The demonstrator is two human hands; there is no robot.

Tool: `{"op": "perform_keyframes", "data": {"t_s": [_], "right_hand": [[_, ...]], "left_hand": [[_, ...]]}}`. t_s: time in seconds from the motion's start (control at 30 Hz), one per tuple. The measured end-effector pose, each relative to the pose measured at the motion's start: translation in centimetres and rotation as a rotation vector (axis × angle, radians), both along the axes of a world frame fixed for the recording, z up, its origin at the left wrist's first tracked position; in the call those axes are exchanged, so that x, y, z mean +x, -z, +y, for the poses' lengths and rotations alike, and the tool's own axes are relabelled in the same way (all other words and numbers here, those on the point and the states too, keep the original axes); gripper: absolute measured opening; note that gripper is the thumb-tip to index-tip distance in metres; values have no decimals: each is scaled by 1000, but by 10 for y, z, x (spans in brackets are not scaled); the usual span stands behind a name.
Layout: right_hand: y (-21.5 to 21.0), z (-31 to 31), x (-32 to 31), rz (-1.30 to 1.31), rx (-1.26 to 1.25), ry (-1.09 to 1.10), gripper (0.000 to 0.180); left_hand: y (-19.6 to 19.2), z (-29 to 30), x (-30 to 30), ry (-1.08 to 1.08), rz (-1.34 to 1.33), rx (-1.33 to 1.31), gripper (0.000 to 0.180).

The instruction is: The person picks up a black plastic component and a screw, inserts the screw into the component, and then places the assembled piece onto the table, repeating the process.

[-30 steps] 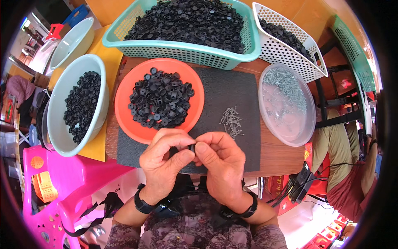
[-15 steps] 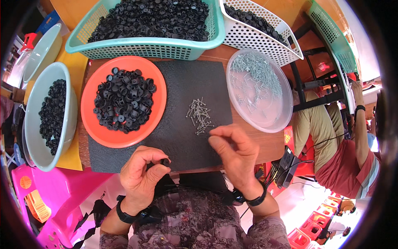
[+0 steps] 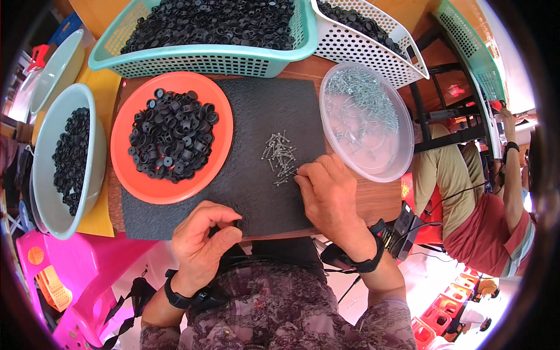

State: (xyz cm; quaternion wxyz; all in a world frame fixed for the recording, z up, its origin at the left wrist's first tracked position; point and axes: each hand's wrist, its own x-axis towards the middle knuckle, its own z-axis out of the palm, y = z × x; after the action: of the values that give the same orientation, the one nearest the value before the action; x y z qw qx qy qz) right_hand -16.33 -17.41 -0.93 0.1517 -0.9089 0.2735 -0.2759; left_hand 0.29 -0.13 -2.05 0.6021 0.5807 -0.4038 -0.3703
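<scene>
Near the front edge of the black mat [image 3: 274, 116], my left hand [image 3: 204, 245] is closed in a pinch. A small black plastic part [image 3: 238, 223] sits at its thumb and index finger, hard to pick out against the dark mat. My right hand [image 3: 333, 195] reaches the near right side of a small pile of screws [image 3: 279, 153], its thumb and index finger pinched at a screw there. Left of the pile stands an orange-red plate [image 3: 125, 169] heaped with black plastic parts [image 3: 172, 135]. A translucent round tub [image 3: 373, 157] of silvery screws [image 3: 367, 96] lies to the right.
Behind the mat stand a green basket [image 3: 198, 65] and a white basket [image 3: 364, 58], both with black parts. A pale bowl [image 3: 96, 169] of smaller black parts is at left, beside a pink chair [image 3: 76, 268]. Another person [image 3: 478, 224] is at the right.
My right hand has moved slightly forward and its fingers have closed at the edge of the screw pile. My left hand stays nearly in place, its black part turned and less visible.
</scene>
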Motion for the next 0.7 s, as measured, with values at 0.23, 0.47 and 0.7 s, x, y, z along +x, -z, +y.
{"op": "perform_keyframes", "data": {"t_s": [0.23, 0.47, 0.7], "right_hand": [[-2, 3, 0, -121, 138, -43, 18], [-1, -1, 14, -173, 300, -50, 18], [-7, 3, 15, -167, 724, -60, 16]], "left_hand": [[-2, -3, -2, -34, 193, -26, 25], [-7, -10, -5, -47, 290, -47, 25], [-11, -14, -8, -31, 411, -37, 22]]}}
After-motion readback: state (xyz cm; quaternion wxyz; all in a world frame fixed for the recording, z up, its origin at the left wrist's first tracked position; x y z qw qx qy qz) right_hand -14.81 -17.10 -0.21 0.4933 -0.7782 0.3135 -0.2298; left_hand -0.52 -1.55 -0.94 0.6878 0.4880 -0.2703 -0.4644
